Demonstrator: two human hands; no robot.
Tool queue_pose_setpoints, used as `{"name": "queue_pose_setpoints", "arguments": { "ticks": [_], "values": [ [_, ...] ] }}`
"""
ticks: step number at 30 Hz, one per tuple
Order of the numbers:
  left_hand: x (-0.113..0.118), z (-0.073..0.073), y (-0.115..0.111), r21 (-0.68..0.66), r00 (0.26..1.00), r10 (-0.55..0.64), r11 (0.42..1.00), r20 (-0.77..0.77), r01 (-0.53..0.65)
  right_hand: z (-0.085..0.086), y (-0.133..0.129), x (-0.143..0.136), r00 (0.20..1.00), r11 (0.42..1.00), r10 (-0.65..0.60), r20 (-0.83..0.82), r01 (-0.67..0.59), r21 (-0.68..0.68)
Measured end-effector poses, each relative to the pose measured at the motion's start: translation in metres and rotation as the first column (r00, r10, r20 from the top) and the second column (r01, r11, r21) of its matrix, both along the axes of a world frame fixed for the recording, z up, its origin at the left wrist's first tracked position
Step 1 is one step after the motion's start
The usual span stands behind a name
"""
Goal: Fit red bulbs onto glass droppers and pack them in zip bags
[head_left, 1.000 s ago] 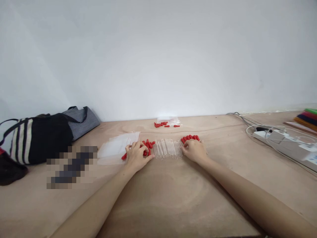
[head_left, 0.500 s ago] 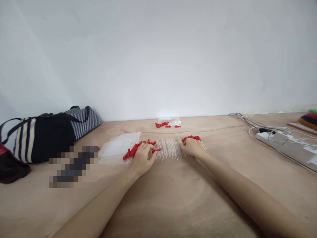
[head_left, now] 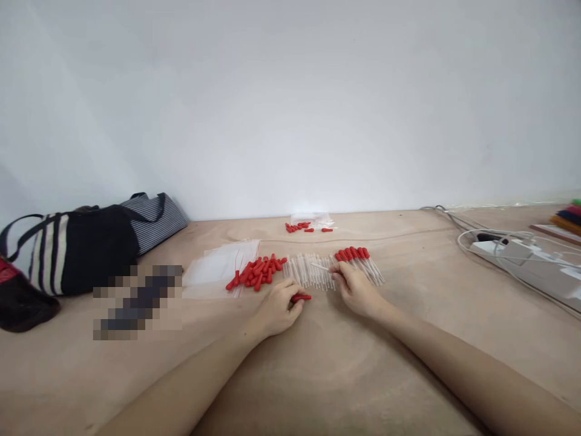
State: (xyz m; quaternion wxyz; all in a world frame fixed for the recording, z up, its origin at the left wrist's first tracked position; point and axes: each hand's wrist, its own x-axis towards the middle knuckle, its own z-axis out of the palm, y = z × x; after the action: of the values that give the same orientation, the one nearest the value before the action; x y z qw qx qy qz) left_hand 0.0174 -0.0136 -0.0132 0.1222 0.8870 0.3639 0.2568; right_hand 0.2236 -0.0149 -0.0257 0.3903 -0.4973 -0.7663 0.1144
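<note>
Your left hand pinches one red cap; your right hand grips a clear tube. Few capped tubes lie finished; most bare tubes and loose caps wait on the counter.

No readable text, label, brand, number or sign anywhere; blurred patch beside striped bag illegible.

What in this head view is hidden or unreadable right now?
- Pixelated patch: blurred out, contents unknown.
- Left hand: fingers cover most of the red cap.
- Right hand: clear tube too thin to see its grip.
- Power strip: cut off by the right edge.
</note>
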Motion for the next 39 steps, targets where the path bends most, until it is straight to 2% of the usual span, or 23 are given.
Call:
{"name": "queue_pose_setpoints", "arguments": {
  "ticks": [6,15,21,28,39],
  "values": [
    [-0.002,-0.006,0.007,-0.105,0.984,0.103,0.991,0.147,-0.088,-0.006,-0.007,-0.008,0.993,0.993,0.114,-0.035,-0.115,-0.037],
    [-0.001,-0.001,0.004,-0.191,0.978,0.103,0.979,0.179,-0.069,-0.005,-0.013,-0.013,0.988,0.988,0.137,0.07,-0.131,-0.08],
    [-0.003,-0.004,0.007,-0.195,0.97,0.111,0.978,0.216,-0.069,-0.007,-0.012,-0.01,0.98,0.984,0.176,0.094,-0.171,-0.059],
    [-0.002,-0.004,0.006,-0.199,0.969,0.112,0.978,0.219,-0.068,-0.007,-0.013,-0.01,0.99,0.994,0.112,0.087,-0.111,-0.012],
    [-0.002,-0.005,0.007,-0.158,0.966,0.136,0.982,0.219,-0.102,-0.003,-0.016,-0.012,0.982,0.994,0.099,0.161,-0.106,0.034]
  ]
}}
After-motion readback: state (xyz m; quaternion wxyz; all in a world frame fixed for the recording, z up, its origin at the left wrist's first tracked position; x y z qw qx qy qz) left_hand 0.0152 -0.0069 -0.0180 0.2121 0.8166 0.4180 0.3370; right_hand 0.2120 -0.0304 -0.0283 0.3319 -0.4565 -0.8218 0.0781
